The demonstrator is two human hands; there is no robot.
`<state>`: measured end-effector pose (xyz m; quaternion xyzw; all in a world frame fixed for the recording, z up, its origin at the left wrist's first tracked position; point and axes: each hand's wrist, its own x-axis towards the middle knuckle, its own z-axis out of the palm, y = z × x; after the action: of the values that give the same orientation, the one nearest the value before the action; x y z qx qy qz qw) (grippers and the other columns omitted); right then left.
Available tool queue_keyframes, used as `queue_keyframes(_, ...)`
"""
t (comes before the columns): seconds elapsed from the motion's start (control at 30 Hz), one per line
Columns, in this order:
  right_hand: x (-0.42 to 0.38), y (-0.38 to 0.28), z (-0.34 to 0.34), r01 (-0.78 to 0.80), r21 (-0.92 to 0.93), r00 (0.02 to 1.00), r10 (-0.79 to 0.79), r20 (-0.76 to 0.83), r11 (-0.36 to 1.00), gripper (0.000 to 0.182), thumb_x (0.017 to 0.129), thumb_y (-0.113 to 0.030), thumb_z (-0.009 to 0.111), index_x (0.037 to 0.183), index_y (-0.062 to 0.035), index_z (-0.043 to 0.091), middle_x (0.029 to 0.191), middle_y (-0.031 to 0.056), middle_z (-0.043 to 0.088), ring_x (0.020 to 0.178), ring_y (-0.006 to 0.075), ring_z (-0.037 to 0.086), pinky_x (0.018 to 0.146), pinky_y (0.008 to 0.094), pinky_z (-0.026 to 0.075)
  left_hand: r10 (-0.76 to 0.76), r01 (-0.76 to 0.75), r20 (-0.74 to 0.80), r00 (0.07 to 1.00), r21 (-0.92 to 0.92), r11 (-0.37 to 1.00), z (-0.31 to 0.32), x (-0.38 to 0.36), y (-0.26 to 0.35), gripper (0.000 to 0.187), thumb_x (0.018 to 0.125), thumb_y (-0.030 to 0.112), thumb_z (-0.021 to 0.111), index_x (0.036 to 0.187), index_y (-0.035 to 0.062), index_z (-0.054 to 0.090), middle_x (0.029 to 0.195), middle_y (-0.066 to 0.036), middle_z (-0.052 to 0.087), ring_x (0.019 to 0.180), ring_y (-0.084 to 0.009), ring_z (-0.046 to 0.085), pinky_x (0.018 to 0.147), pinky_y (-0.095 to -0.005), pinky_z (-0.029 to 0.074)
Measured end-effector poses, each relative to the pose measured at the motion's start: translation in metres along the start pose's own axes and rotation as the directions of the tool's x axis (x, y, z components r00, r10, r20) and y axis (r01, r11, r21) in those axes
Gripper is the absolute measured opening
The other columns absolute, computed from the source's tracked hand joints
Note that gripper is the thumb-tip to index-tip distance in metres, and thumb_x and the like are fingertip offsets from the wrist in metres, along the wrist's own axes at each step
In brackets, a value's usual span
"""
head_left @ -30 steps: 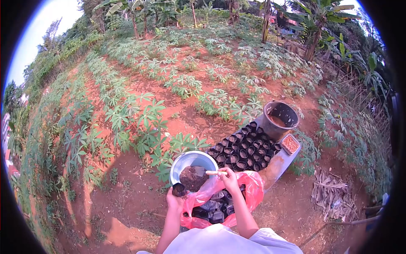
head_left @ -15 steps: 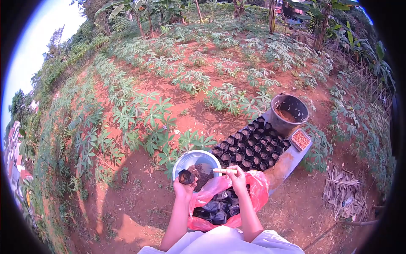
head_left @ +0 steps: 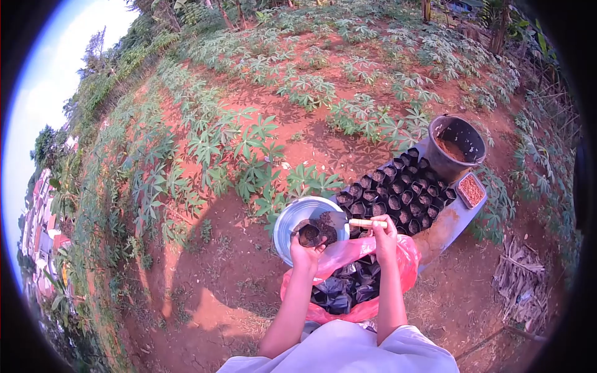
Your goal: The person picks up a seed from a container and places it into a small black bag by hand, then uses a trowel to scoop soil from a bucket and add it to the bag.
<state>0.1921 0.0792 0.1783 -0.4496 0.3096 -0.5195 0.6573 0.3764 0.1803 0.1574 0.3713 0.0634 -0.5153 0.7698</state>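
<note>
My left hand (head_left: pixel 303 253) is wrapped around a small black plastic planting bag (head_left: pixel 309 235), its open mouth facing up over the basin. Dark soil shows inside the bag. In my right hand (head_left: pixel 385 233) is a trowel, gripped by its light wooden handle (head_left: pixel 367 223). The trowel's blade (head_left: pixel 337 220) points left over the soil (head_left: pixel 330 234), to the right of the bag. Both hands are above the pale blue basin (head_left: pixel 282 225). Just below them, a pink plastic bag (head_left: pixel 408 264) stands open, full of black plastic bags (head_left: pixel 342 287).
Many soil-filled black bags (head_left: pixel 405 198) stand in rows on a board (head_left: pixel 444 239). A dark bucket (head_left: pixel 437 158) holding brown material and a small tray of reddish grains (head_left: pixel 471 190) sit at its far end. Dry leaves (head_left: pixel 519 276) lie to the right. Leafy plants (head_left: pixel 208 146) grow ahead.
The view has shifted, so the scene appears farther right. My left hand has brought the black bag further in over the basin. The trowel has moved slightly right relative to the basin.
</note>
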Motion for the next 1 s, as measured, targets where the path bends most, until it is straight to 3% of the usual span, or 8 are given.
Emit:
queue_keyframes(0.1, -0.004, -0.009, 0.003, 0.008, 0.007, 1.0, -0.008, 0.023, 1.0, 0.013, 0.088, -0.014, 0.063, 0.095, -0.0049, 0.056, 0.077, 0.0, 0.055, 0.066, 0.0076, 0.052, 0.062, 0.0213, 0.043, -0.037, 0.041, -0.036, 0.999, 0.122, 0.992, -0.002, -0.022, 0.0, 0.04, 0.098, 0.035, 0.026, 0.107, 0.0066, 0.053, 0.091, -0.011, 0.064, 0.078, -0.0264, 0.065, 0.062, -0.0345, 0.048)
queue_keyframes(0.33, -0.018, -0.037, 0.006, 0.015, -0.033, 0.992, -0.01, 0.125, 0.999, 0.017, 0.086, -0.017, 0.064, 0.093, -0.0034, 0.056, 0.081, 0.0018, 0.056, 0.07, 0.0084, 0.051, 0.068, 0.0225, 0.041, -0.029, 0.051, -0.085, 0.996, 0.263, 0.963, -0.056, -0.054, 0.001, 0.043, 0.098, 0.035, 0.026, 0.108, 0.0036, 0.054, 0.092, -0.011, 0.065, 0.081, -0.0246, 0.064, 0.067, -0.0353, 0.047)
queue_keyframes(0.73, -0.046, -0.041, 0.028, -0.052, -0.252, 0.975, 0.104, 0.199, 0.966, 0.017, 0.088, -0.018, 0.062, 0.093, -0.0031, 0.055, 0.077, -0.0031, 0.052, 0.07, 0.0036, 0.048, 0.064, 0.0179, 0.04, -0.101, 0.101, -0.005, 0.995, 0.155, 0.983, -0.068, -0.042, 0.009, 0.041, 0.098, 0.034, 0.029, 0.111, 0.0032, 0.053, 0.094, -0.012, 0.064, 0.082, -0.0251, 0.063, 0.065, -0.0376, 0.049)
queue_keyframes(0.97, -0.052, -0.035, 0.046, -0.011, -0.377, 0.972, 0.099, 0.214, 0.926, 0.011, 0.087, -0.013, 0.064, 0.09, -0.0049, 0.057, 0.077, -0.0056, 0.05, 0.071, 0.0024, 0.045, 0.063, 0.0193, 0.038, -0.114, 0.111, 0.015, 0.993, 0.153, 0.982, -0.064, -0.032, 0.012, 0.037, 0.098, 0.032, 0.03, 0.109, 0.0042, 0.053, 0.095, -0.011, 0.064, 0.081, -0.0245, 0.064, 0.066, -0.0377, 0.049)
queue_keyframes(1.0, -0.053, -0.035, 0.052, 0.046, -0.416, 0.972, 0.055, 0.228, 0.908, 0.011, 0.086, -0.012, 0.064, 0.089, -0.0039, 0.057, 0.076, -0.0038, 0.052, 0.07, 0.0039, 0.047, 0.063, 0.0206, 0.039, -0.109, 0.101, 0.034, 0.993, 0.172, 0.98, -0.067, -0.029, 0.011, 0.039, 0.098, 0.032, 0.029, 0.112, 0.0041, 0.052, 0.099, -0.012, 0.063, 0.084, -0.0256, 0.063, 0.071, -0.0384, 0.049)
